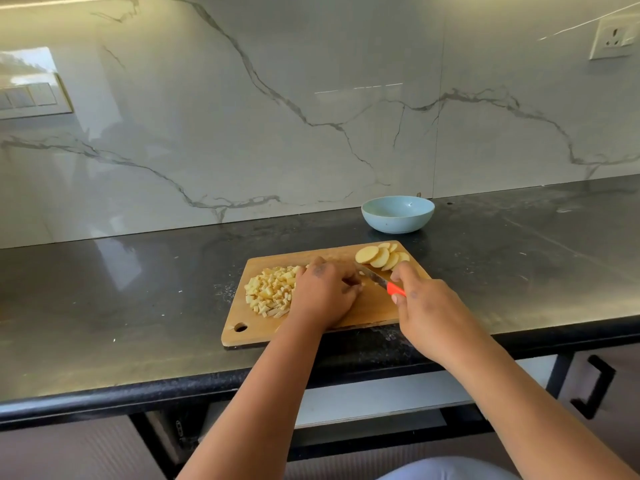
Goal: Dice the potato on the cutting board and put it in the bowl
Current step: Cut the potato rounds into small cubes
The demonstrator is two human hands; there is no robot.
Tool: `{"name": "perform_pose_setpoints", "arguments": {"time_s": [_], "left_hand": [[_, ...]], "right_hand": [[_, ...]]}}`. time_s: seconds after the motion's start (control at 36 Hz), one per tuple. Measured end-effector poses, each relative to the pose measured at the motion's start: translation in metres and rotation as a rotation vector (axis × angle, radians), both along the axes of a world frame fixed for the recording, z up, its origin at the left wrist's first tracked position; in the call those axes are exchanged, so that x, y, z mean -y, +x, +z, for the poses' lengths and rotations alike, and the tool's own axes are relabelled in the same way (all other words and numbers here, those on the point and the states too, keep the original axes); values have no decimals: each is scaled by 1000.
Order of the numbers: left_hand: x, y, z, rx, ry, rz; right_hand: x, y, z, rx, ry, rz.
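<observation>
knife (375,278): our right hand (429,306) grips it, blade left
left hand (325,294): curled over potato at blade tip; what it pins we cannot tell
slices (381,257): behind knife, right hand nearer

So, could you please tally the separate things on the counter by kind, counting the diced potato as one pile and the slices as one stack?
Wooden cutting board: 1
Light blue bowl: 1
Knife with orange handle: 1
Pile of diced potato: 1
Stack of potato slices: 1
Total: 5
</observation>
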State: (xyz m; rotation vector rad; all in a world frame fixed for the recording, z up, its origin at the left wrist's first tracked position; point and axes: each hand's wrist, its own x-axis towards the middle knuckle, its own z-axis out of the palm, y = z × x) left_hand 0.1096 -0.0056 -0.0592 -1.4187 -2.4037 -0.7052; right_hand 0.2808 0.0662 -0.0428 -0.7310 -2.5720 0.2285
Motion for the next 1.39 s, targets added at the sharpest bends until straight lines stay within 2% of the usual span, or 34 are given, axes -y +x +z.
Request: {"name": "perform_pose_setpoints", "arguments": {"time_s": [0.28,0.47,0.69,1.03,1.22,1.28,1.39], "left_hand": [[1,-4,-4,23,68,24],[3,0,-4,32,55,19],[2,1,-4,-4,45,29],[5,3,-5,-83,125,8],[6,10,0,-13,232,-150],[6,10,1,-125,294,-197],[0,12,7,-393,247,-194]], "right_hand": [[8,12,9,8,8,46],[13,5,2,90,-20,26],[17,-9,-6,32,-84,27],[-9,55,48,206,-205,6],[-19,33,39,-30,-264,-28],[-16,26,34,-37,-283,-20],[-10,20,29,-16,-304,13]]}}
